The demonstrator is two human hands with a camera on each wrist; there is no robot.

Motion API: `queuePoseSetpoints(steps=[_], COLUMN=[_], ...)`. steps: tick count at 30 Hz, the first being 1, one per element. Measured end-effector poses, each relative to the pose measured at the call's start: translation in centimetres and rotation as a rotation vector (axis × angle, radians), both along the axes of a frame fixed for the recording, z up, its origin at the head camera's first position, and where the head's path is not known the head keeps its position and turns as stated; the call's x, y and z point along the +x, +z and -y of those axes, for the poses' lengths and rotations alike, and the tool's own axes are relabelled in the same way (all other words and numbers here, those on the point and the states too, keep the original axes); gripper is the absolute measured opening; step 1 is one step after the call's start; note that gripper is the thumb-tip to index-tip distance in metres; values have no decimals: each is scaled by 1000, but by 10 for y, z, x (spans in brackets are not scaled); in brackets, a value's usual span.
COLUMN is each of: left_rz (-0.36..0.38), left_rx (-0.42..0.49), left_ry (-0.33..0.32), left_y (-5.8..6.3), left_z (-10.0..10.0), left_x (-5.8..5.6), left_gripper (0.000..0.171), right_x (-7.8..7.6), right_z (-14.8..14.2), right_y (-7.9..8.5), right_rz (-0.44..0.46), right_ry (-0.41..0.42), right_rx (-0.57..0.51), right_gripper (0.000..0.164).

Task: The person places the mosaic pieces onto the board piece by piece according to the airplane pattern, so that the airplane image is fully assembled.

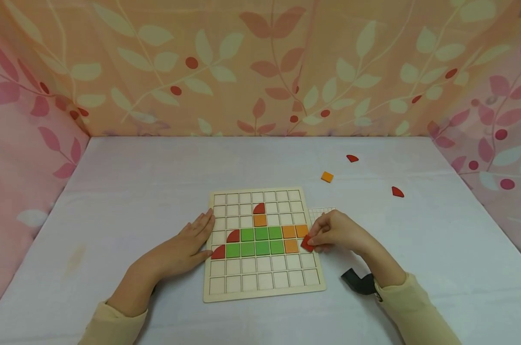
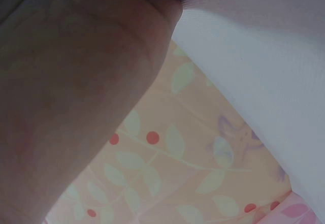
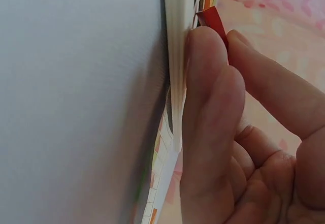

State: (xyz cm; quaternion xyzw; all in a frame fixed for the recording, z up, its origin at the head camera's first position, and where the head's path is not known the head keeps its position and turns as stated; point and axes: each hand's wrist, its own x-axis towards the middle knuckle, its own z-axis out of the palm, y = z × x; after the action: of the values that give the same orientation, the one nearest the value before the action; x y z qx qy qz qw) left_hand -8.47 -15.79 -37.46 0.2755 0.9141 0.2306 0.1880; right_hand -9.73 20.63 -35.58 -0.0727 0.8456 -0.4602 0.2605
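A pale wooden grid board (image 1: 264, 280) lies on the white cloth. Green square tiles (image 1: 261, 241), orange squares (image 1: 260, 220) and red quarter-circle tiles (image 1: 233, 236) sit in its cells. My left hand (image 1: 180, 254) rests against the board's left edge with its fingers extended. In the left wrist view the palm side of that hand (image 2: 76, 87) fills the left, its fingertips mostly hidden. Over the board's right edge, beside an orange square, my right hand (image 1: 340, 233) pinches a red tile (image 1: 306, 243) between thumb and fingers. This red tile (image 3: 213, 22) is partly covered by fingertips, so its full outline is hidden.
Beyond the right hand lie a loose orange square (image 1: 327, 177) and two red quarter-circles, one farther back (image 1: 352, 158), one to the right (image 1: 398, 191). A sheet with a printed grid (image 1: 322, 211) shows partly beneath the board's right side. A black strap (image 1: 358, 281) hangs from the right wrist.
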Motion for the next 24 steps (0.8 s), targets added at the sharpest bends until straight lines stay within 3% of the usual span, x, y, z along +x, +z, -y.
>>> queuePoseSetpoints(steps=[10, 24], left_rz=[-4, 12], left_rx=[18, -6], left_ry=[-7, 6], left_y=[2, 0], left_z=[-1, -1], left_x=[0, 0], left_gripper=[71, 72], right_x=[1, -3], right_z=[0, -1], right_y=[1, -3], right_rz=[-58, -52], right_ry=[89, -9], right_rx=[-47, 12], right_gripper=[15, 15])
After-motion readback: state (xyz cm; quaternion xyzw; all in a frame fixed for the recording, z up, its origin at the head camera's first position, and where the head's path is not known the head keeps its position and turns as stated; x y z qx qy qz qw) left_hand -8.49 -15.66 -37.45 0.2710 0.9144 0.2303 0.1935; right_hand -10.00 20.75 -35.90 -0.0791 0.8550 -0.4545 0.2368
